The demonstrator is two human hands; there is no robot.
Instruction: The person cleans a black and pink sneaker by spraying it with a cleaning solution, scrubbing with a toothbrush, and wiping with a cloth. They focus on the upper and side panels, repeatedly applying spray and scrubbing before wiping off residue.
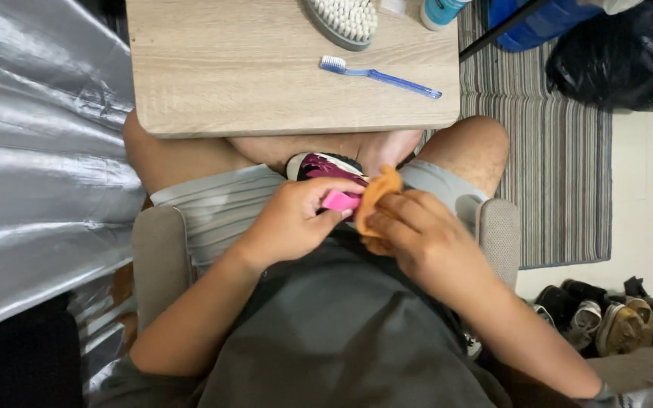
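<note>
Room: striped grey rug (561, 151) on the floor at right, a black bag (629, 60) at the far right corner, a row of worn shoes (606, 317) along the near right wall, and a shiny silver sheet (39, 151) filling the left side.
Table: light wood table (266, 75) at the far side, just past the person's knees.
On the table: a blue toothbrush (379, 75) lies flat near the right edge; a scrub brush (345, 19) with white bristles lies bristles-up at the far edge; the foot of a blue bottle (440, 11) stands to its right, mostly cut off by the frame.
Seat: the person sits in a beige armchair (156, 249), in grey shorts and a dark shirt.
Sneaker: a maroon, black and white sneaker (325, 166) rests in the lap between the thighs, just near of the table edge, partly hidden by both hands.
Left hand: the left hand (292, 223) has its grip closed around a small pink block (340, 201), pinched between thumb and fingers against the sneaker.
Right hand: the right hand (425, 238) has its grip closed on a bunched orange cloth (378, 198), held just right of the pink block and touching the sneaker.
</note>
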